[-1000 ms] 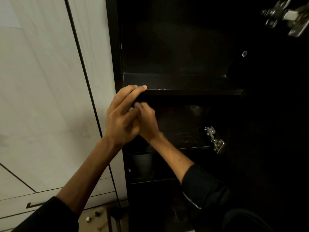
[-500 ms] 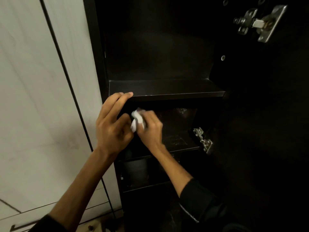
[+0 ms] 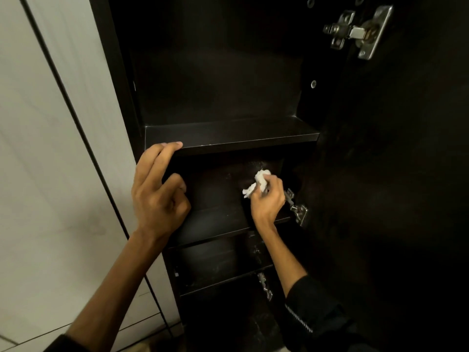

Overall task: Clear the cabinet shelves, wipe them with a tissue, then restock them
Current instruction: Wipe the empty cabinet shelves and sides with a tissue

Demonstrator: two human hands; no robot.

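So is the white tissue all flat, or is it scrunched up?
Scrunched up. The tissue is a crumpled wad pinched in the right hand, with a ragged end poking out to the left.

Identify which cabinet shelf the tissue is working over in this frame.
The second shelf down, directly below the top shelf whose front edge the left hand rests on. The right hand holds the tissue inside that compartment; the lower shelf is untouched.
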